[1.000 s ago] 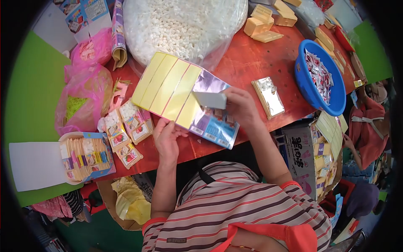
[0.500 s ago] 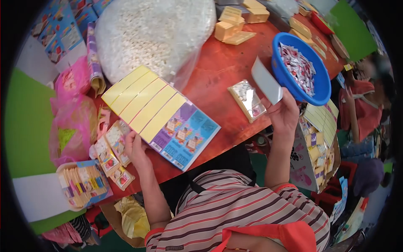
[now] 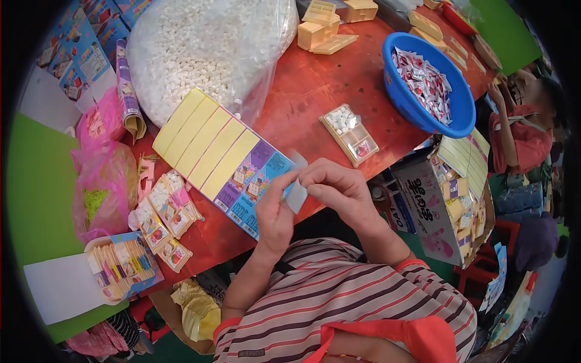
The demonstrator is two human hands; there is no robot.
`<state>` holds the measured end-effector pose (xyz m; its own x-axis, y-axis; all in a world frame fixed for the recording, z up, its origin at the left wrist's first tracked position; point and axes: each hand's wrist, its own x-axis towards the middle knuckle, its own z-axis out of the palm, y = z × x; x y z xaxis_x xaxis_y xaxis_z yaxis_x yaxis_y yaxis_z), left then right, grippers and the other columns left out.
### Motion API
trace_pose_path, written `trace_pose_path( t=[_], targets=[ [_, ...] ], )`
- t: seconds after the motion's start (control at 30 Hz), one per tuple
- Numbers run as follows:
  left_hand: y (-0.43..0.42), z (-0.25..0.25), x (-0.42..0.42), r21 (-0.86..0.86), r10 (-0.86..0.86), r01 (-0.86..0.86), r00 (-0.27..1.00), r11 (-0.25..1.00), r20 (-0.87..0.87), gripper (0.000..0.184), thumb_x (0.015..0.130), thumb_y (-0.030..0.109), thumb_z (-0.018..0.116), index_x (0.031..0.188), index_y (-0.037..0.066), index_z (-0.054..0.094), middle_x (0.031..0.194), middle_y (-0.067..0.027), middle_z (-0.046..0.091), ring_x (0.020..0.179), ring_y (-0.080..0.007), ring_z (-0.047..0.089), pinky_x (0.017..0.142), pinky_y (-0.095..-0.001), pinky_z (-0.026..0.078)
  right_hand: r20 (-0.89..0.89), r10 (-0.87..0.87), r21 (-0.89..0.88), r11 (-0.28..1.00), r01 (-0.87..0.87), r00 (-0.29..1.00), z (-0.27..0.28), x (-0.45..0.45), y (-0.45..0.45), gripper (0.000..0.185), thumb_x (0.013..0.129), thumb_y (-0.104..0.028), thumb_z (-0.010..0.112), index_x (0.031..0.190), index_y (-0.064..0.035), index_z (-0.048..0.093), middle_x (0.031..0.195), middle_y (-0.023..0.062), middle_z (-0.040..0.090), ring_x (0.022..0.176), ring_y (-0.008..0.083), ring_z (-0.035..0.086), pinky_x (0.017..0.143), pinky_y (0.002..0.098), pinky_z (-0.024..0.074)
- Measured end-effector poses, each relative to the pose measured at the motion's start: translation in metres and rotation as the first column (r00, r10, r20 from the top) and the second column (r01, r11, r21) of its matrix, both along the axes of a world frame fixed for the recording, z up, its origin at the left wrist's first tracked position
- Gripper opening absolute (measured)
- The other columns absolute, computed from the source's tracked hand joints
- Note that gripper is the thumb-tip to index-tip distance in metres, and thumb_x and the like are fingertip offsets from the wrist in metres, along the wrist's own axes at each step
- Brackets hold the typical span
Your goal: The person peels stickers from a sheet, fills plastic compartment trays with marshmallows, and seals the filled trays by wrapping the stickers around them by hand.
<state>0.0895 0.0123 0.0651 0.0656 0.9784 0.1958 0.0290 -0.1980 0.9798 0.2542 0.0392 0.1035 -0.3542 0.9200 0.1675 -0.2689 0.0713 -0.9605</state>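
Note:
My left hand (image 3: 275, 215) and my right hand (image 3: 339, 190) meet over the table's front edge, both with fingers closed on a small bent label (image 3: 296, 197) whose pale grey side faces up. Under and beyond them lies a label sheet (image 3: 230, 151), with bare yellow strips at its far end and purple and blue printed labels nearer me. Right of the sheet is a cream compartment tray (image 3: 349, 135) holding white pieces and a red-printed sachet; one compartment shows its bare floor. Several filled trays (image 3: 168, 212) are stacked at the left.
A big clear bag of white pieces (image 3: 187, 66) stands at the back. A blue basin (image 3: 393, 66) of sachets sits at the right, above a carton (image 3: 417, 187) of packed trays. Pink bags (image 3: 109, 163) lie left. Another person (image 3: 520, 133) is at far right.
My left hand has left the sheet's left edge and moved right to the label. My right hand has brought the label left and nearer me. The sheet now lies on the table.

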Motion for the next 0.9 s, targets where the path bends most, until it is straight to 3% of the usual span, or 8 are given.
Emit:
trace_pose_path(
  t=[0.07, 0.13, 0.23, 0.37, 0.43, 0.47, 0.77, 0.9],
  targets=[
    [0.002, -0.017, 0.006, -0.072, -0.004, 0.019, 0.979, 0.997, 0.204, 0.030, 0.092, 0.007, 0.050, 0.120, -0.001, 0.058, 0.114, -0.0118, 0.064, 0.107, -0.0204, 0.060, 0.095, -0.0293, 0.042, 0.166, -0.018, 0.108, 0.994, 0.000, 0.986, -0.002, 0.002, 0.001, 0.014, 0.093, -0.003, 0.053, 0.099, 0.0047, 0.064, 0.102, 0.0092, 0.062, 0.096, 0.0140, 0.059, 0.085, 0.0284, 0.0470],
    [0.004, -0.025, 0.012, -0.158, 0.016, 0.057, 0.903, 0.986, 0.430, 0.023, 0.097, 0.010, 0.051, 0.114, 0.000, 0.061, 0.105, -0.0034, 0.065, 0.095, -0.0115, 0.061, 0.086, -0.0245, 0.045, 0.121, -0.007, 0.050, 0.999, 0.001, 0.993, -0.005, 0.001, 0.003, 0.016, 0.094, -0.004, 0.053, 0.102, 0.0046, 0.064, 0.103, 0.0087, 0.062, 0.097, 0.0140, 0.060, 0.086, 0.0282, 0.0479],
    [0.006, -0.026, 0.014, -0.330, 0.121, 0.150, 0.731, 0.932, 0.672, 0.024, 0.097, 0.012, 0.049, 0.113, 0.000, 0.062, 0.102, -0.0070, 0.066, 0.093, -0.0122, 0.062, 0.084, -0.0258, 0.046, 0.042, 0.030, -0.027, 0.999, -0.029, 0.999, -0.006, 0.003, 0.004, 0.021, 0.095, -0.006, 0.052, 0.108, 0.0047, 0.063, 0.104, 0.0080, 0.062, 0.100, 0.0145, 0.061, 0.088, 0.0282, 0.0500],
    [0.010, -0.042, 0.005, -0.396, 0.205, 0.168, 0.642, 0.903, 0.739, 0.025, 0.096, 0.012, 0.049, 0.114, 0.000, 0.061, 0.105, -0.0094, 0.068, 0.097, -0.0188, 0.065, 0.087, -0.0342, 0.052, -0.024, -0.039, -0.140, 0.989, 0.035, 0.999, -0.007, 0.005, 0.006, 0.021, 0.093, -0.008, 0.055, 0.108, 0.0050, 0.063, 0.106, 0.0087, 0.061, 0.097, 0.0144, 0.061, 0.086, 0.0289, 0.0496],
    [0.009, -0.037, 0.004, -0.399, 0.183, 0.192, 0.659, 0.897, 0.729, 0.024, 0.096, 0.012, 0.049, 0.113, 0.001, 0.061, 0.107, -0.0097, 0.068, 0.098, -0.0198, 0.066, 0.087, -0.0360, 0.053, 0.326, -0.271, 0.301, 0.938, 0.172, 0.906, -0.008, 0.007, 0.012, 0.022, 0.090, -0.006, 0.057, 0.108, 0.0048, 0.063, 0.106, 0.0100, 0.061, 0.094, 0.0161, 0.060, 0.083, 0.0305, 0.0489],
    [0.009, -0.036, 0.004, -0.401, 0.158, 0.219, 0.676, 0.890, 0.720, 0.024, 0.096, 0.012, 0.048, 0.113, 0.001, 0.062, 0.108, -0.0100, 0.068, 0.098, -0.0208, 0.066, 0.086, -0.0379, 0.053, 0.400, -0.293, 0.340, 0.927, 0.156, 0.868, -0.010, 0.006, 0.014, 0.023, 0.087, -0.006, 0.059, 0.107, 0.0042, 0.062, 0.105, 0.0120, 0.060, 0.093, 0.0184, 0.059, 0.081, 0.0304, 0.0478],
    [0.015, -0.044, -0.001, -0.354, 0.084, 0.206, 0.753, 0.912, 0.653, 0.017, 0.096, 0.009, 0.051, 0.103, 0.000, 0.063, 0.103, -0.0088, 0.067, 0.096, -0.0166, 0.064, 0.087, -0.0319, 0.050, 0.647, -0.185, 0.325, 0.944, -0.048, 0.740, -0.029, 0.021, 0.019, 0.012, 0.084, -0.007, 0.063, 0.091, 0.0023, 0.061, 0.098, 0.0123, 0.060, 0.090, 0.0231, 0.060, 0.081, 0.0333, 0.0471],
    [0.022, -0.025, 0.020, -0.303, 0.071, 0.154, 0.783, 0.940, 0.618, 0.018, 0.095, 0.010, 0.052, 0.107, -0.001, 0.061, 0.104, -0.0083, 0.065, 0.097, -0.0152, 0.062, 0.089, -0.0297, 0.048, 0.327, -0.252, 0.298, 0.942, 0.154, 0.911, -0.035, 0.022, 0.013, 0.008, 0.085, -0.007, 0.064, 0.087, 0.0002, 0.060, 0.095, 0.0094, 0.058, 0.090, 0.0184, 0.057, 0.081, 0.0308, 0.0457]
  ],
)
